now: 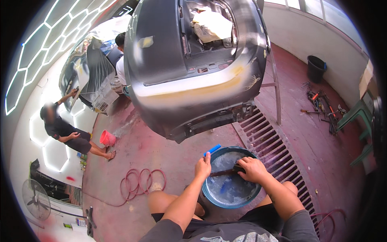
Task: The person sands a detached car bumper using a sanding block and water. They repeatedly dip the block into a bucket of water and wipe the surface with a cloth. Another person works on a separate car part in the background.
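A blue bucket [206,192] of cloudy, sudsy water stands between my knees. My left hand [202,166] is closed at the bucket's left rim, and a bright blue strip-like piece [213,150] sticks out above its fingers. My right hand [253,169] is over the water, its fingers closed around a dark block-like piece [238,168]. A narrow dark brown bar [221,173] spans the water from near my left hand toward that block; whether they are joined I cannot tell. Something blue [224,187] shows below the water's surface.
A dark car body part [161,109] with sanded patches stands ahead, beside a floor grate [274,151]. A red hose [141,183] lies coiled left. Two people are near a covered car, with a red bucket [107,138]. Tools [322,107], a black bucket [316,68] and green stool [356,115] are right.
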Demonstrator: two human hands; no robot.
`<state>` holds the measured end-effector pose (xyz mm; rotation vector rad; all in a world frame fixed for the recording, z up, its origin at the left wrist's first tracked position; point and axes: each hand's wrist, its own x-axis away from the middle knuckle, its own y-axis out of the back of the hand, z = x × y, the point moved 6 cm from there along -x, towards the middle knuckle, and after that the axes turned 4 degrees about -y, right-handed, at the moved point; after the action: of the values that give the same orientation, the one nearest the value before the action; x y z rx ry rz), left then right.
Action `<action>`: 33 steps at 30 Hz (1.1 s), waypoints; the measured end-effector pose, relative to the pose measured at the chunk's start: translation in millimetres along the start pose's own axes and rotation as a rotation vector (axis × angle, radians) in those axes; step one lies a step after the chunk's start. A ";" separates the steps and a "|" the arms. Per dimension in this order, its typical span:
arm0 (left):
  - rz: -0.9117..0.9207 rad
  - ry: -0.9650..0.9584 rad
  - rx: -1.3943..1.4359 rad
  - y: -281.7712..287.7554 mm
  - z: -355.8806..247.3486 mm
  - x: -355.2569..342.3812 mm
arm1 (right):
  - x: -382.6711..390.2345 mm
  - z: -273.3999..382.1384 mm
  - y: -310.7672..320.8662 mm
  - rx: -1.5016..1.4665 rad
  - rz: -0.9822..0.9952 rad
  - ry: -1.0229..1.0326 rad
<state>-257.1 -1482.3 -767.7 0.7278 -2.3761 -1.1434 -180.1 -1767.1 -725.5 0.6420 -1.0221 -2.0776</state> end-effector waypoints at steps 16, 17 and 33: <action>-0.202 -0.336 0.515 38.8 -79.3 -28.8 | 1.0 3.0 9.1 -0.125 -0.289 -0.160; -0.157 -0.284 0.663 40.9 -82.2 -25.8 | 0.9 3.4 8.6 -0.132 -0.266 -0.165; 0.265 -0.105 1.797 44.8 -179.2 -12.9 | -0.1 4.5 5.6 -0.155 -0.242 -0.117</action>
<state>-159.8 -1556.8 -628.9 0.6609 -2.8997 1.3925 -181.0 -1767.3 -718.4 0.5945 -0.8705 -2.4033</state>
